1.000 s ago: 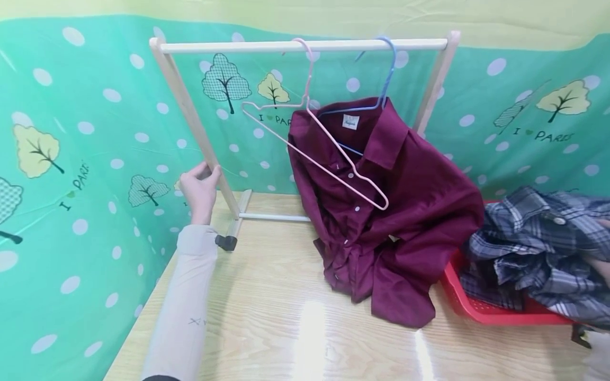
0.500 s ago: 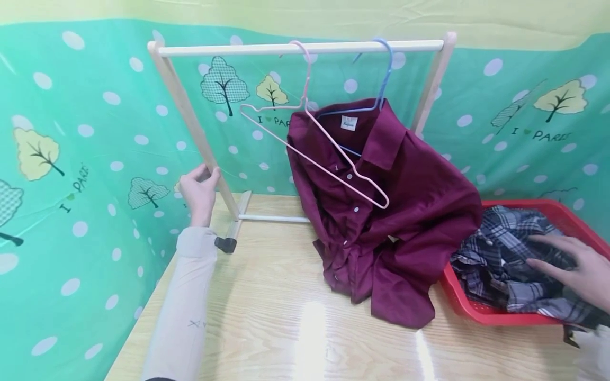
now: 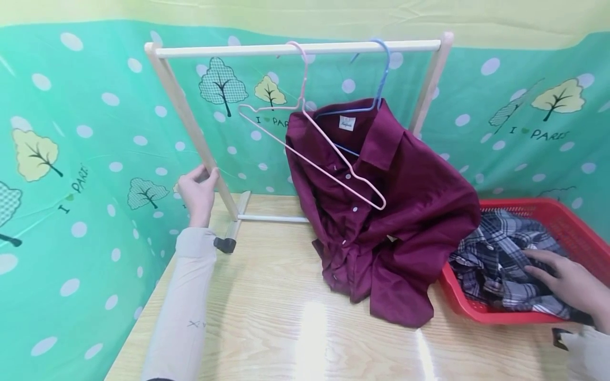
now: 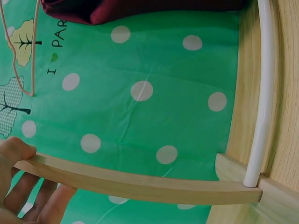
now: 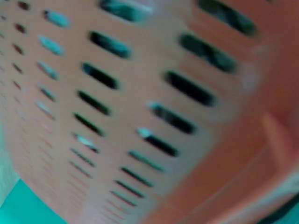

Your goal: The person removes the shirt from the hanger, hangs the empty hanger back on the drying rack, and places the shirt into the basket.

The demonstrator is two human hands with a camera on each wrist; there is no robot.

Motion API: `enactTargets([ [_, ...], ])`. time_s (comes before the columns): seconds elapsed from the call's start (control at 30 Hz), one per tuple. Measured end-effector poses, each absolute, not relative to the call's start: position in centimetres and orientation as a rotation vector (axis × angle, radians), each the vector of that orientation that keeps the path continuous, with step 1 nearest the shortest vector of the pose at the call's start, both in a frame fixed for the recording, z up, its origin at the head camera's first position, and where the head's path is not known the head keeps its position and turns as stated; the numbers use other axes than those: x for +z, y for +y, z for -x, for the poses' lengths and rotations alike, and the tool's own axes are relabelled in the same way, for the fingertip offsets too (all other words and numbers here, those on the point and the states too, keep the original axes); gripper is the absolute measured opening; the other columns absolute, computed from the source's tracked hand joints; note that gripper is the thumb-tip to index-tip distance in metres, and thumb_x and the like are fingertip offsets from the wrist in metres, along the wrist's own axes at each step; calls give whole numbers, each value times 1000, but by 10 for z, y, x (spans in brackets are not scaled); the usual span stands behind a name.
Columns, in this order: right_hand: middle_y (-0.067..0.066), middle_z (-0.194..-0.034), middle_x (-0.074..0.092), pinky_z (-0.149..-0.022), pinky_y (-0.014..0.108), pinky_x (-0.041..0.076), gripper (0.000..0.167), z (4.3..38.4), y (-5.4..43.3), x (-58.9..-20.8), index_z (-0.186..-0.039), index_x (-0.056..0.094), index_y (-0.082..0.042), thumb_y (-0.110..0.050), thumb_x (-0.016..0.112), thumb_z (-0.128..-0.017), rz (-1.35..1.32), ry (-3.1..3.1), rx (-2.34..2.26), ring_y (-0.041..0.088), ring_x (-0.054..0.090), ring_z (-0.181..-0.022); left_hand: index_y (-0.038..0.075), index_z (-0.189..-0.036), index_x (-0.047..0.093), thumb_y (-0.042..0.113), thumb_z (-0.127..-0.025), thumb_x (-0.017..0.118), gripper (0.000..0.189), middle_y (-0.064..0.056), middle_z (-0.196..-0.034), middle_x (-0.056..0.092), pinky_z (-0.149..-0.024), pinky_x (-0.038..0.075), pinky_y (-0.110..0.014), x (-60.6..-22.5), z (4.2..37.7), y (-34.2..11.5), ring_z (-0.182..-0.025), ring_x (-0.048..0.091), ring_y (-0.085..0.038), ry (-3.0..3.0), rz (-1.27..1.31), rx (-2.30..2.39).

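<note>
My left hand (image 3: 197, 193) pinches the left upright post (image 4: 135, 182) of a wooden clothes rack, thumb on one side and fingers on the other. From the rack's top bar (image 3: 224, 51) hang a pink hanger (image 3: 329, 172) with nothing on it and a blue hanger (image 3: 385, 71) bearing a maroon button shirt (image 3: 429, 185). At the right, my right hand (image 3: 569, 283) reaches over a red basket (image 3: 481, 317), its fingers loosely extended at a crumpled plaid shirt (image 3: 512, 248). In the right wrist view only the slotted basket wall (image 5: 140, 107) shows, blurred.
The rack stands on a light wooden table (image 3: 267, 296), with a white lower rod (image 4: 264, 93) between its feet. A green dotted curtain (image 3: 95, 132) covers the back and left. The maroon shirt's lower part reaches down beside the basket's left edge.
The plaid shirt, raised above the basket a second ago, now lies down inside it. My right hand has released it and moved slightly lower. My left hand stays on the post.
</note>
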State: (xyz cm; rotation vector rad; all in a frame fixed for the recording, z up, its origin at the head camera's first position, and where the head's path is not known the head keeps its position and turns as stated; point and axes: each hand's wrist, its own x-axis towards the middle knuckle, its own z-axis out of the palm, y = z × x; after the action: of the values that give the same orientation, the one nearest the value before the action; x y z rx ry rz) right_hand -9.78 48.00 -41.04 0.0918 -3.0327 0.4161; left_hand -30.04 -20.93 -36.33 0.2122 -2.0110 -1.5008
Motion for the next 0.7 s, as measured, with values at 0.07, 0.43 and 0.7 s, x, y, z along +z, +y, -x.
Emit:
enactTargets([
  [0.07,48,-111,52,-79,72,42,32,97,481,-414,-112,55,21,9,68,-85,-92,-3024,422,65,48,-100,11,-114,75,15,-90,72,24,-14,-112,73,-91,57,-27,-364,300,-209,-99,72,-16,-2007,-204,-1502],
  [0.43,49,-113,51,-82,73,41,37,101,484,-429,-113,55,21,0,71,-87,-5,-3021,462,65,47,-103,10,-114,74,16,-90,73,25,-14,-112,73,-92,57,-26,-365,300,-210,-99,72,-15,-2006,-201,-1514],
  [0.7,46,-111,54,-81,72,42,38,101,484,-432,-111,58,19,-1,75,-84,-23,-2972,439,64,49,-102,13,-113,75,16,-91,73,23,-12,-110,74,-94,56,-29,-364,300,-210,-98,71,-15,-2018,-217,-1477],
])
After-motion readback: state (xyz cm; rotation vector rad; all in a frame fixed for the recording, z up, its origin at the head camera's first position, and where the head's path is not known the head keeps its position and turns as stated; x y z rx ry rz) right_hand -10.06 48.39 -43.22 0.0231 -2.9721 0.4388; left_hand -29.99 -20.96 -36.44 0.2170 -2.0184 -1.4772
